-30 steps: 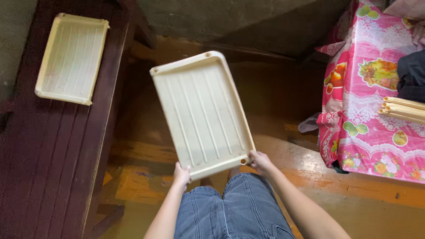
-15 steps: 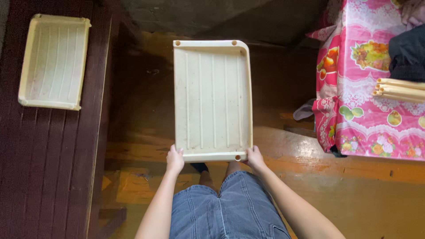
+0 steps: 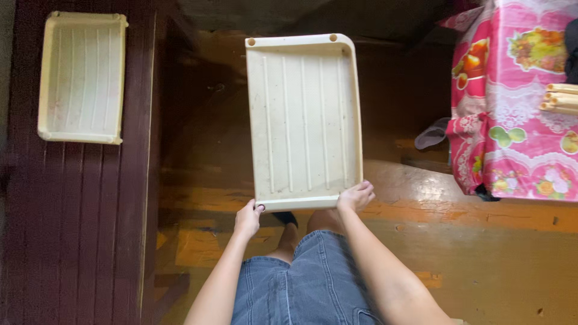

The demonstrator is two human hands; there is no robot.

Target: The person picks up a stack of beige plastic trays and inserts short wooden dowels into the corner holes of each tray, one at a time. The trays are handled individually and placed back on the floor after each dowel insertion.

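Note:
I hold a cream plastic tray (image 3: 304, 120) with ribbed bottom out in front of me, above the floor. My left hand (image 3: 248, 219) grips its near left corner. My right hand (image 3: 355, 196) grips the near right corner. The tray is roughly level and points straight away from me. My knees in blue denim shorts (image 3: 307, 283) show below it.
A second cream tray (image 3: 81, 77) lies on a dark wooden bench (image 3: 78, 229) at the left. A table with a pink flowered cloth (image 3: 518, 102) stands at the right, with pale sticks (image 3: 560, 99) on it. The floor (image 3: 481, 253) is worn yellow-brown wood.
The held tray has turned from a slanted position to straight ahead. My view has shifted, so the bench tray sits nearer the upper left corner.

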